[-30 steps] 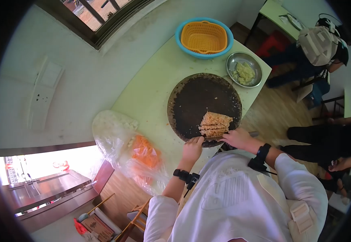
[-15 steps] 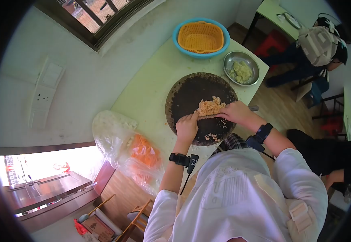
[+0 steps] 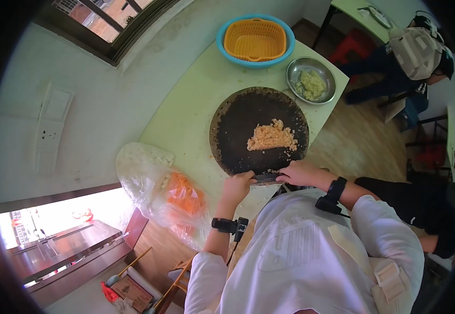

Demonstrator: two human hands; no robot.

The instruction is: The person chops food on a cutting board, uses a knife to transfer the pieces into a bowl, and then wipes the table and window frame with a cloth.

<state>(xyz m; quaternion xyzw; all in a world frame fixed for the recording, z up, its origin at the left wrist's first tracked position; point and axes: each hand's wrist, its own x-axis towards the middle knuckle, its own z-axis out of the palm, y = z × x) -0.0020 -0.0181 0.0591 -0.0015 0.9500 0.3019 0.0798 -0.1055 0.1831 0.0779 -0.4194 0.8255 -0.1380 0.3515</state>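
One blade (image 3: 268, 178) pinched by left fingers (image 3: 248, 177), right fingers (image 3: 286, 174); board (image 3: 235, 123) on table (image 3: 185, 115) beside wall (image 3: 104, 115).

From where I watch, the round board (image 3: 248, 118) just beyond the left hand (image 3: 239, 187) and right hand (image 3: 299, 174) looks matt, dark and rough, its rim paler and worn. I see the chopped food (image 3: 272, 136) on it as coarse and crumbly. Farther out, the bowl (image 3: 328, 76) is shiny, smooth metal; the basket (image 3: 255, 39) is perforated yellow plastic inside a smooth blue plastic basin (image 3: 229, 56). The worktop (image 3: 180, 112) reads smooth, with a soft sheen. Outward of the left hand, I make out thin, crinkled, glossy clear plastic bags (image 3: 151, 196). Both wrist straps (image 3: 224, 225) look matt black.
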